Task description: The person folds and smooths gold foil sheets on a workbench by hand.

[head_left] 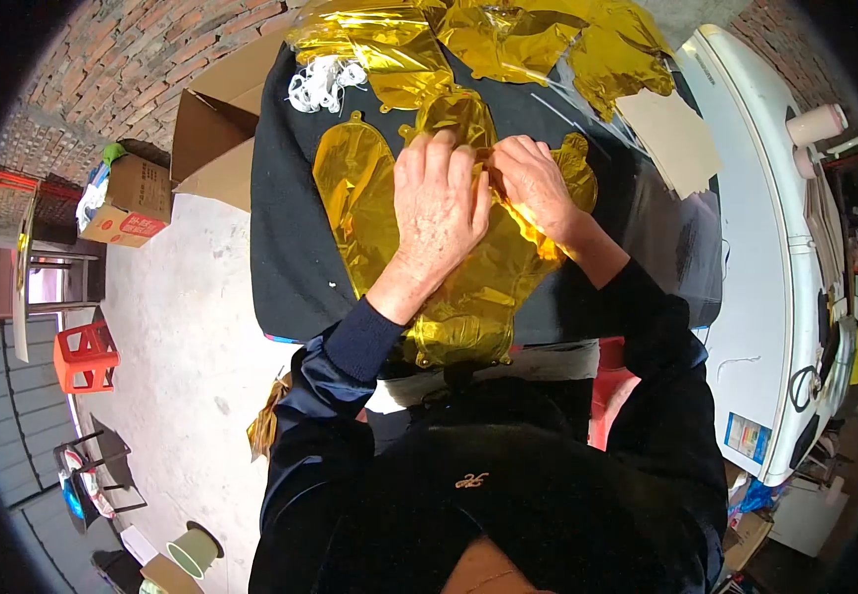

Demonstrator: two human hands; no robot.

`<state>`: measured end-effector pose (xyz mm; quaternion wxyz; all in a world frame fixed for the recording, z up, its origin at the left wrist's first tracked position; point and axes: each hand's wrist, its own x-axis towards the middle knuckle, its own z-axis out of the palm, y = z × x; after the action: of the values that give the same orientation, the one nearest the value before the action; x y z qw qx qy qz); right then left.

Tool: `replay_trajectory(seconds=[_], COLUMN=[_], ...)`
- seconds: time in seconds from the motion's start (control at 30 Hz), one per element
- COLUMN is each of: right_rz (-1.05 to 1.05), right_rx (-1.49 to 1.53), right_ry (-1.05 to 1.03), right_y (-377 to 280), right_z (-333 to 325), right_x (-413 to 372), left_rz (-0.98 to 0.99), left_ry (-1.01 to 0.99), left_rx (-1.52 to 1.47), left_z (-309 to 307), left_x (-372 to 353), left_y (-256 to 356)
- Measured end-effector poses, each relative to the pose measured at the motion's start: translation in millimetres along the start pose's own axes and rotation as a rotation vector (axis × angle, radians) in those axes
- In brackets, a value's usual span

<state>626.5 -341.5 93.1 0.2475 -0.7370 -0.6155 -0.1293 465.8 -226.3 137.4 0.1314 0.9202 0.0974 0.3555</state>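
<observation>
A flat, uninflated gold foil balloon with rounded lobes and small tabs lies on the black cloth in front of me. My left hand rests over its upper middle, fingers bent and closed on the foil, thumb beside my right hand. Just to the right, my right hand pinches the foil, which creases and shines below the fingers. The fingertips of both hands are partly hidden, so any small item between them cannot be made out.
More gold foil balloons lie at the far edge, near a bundle of white string. Beige card and clear plastic are at the right. Beside the table stand a cardboard box, a white appliance and a red stool.
</observation>
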Motion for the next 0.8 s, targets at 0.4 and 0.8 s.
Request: replay_trajectory(seconds=[0.4,0.8], right_rz=[-0.067,-0.005], right_rx=[0.008,0.006], right_ry=[0.070,-0.028], right_y=[-2.0,9.6], right_z=[-3.1,-6.3], right_x=[-4.9,6.7], left_rz=[0.211,0.205], left_ry=[-0.355,-0.411], left_rx=[0.082,0.212], left_z=[68.5,67.4], left_x=[6.9,4.4], left_y=[-70.4,-65.7])
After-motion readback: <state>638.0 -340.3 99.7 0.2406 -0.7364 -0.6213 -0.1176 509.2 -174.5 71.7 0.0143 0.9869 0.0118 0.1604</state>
